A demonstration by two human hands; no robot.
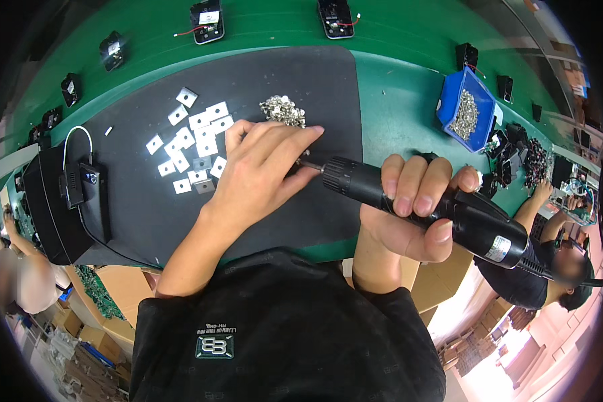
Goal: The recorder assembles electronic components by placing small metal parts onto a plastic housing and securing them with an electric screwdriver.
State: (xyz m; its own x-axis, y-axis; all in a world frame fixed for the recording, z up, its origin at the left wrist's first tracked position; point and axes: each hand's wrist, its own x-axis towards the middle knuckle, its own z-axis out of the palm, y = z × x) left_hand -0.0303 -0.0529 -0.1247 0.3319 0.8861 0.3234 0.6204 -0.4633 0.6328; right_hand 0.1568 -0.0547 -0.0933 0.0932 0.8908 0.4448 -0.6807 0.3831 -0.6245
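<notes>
My right hand (418, 208) is wrapped round a black electric screwdriver (472, 224), which lies nearly level with its bit pointing left. The bit's tip reaches between the thumb and fingers of my left hand (258, 164). Those fingers are bent together over the tip, and what they hold there is hidden. Just beyond them is a heap of small shiny metal parts (282, 109), partly covered by my fingers. Left of my left hand, several square silvery plates (183, 139) with a centre hole lie scattered on the black mat (248, 74).
A blue bin (446, 100) of small metal parts stands at the right on the green table (398, 100). Black device housings (207, 21) line the far green strip. At left are a black box (50, 201) and cable. Co-workers sit at both sides.
</notes>
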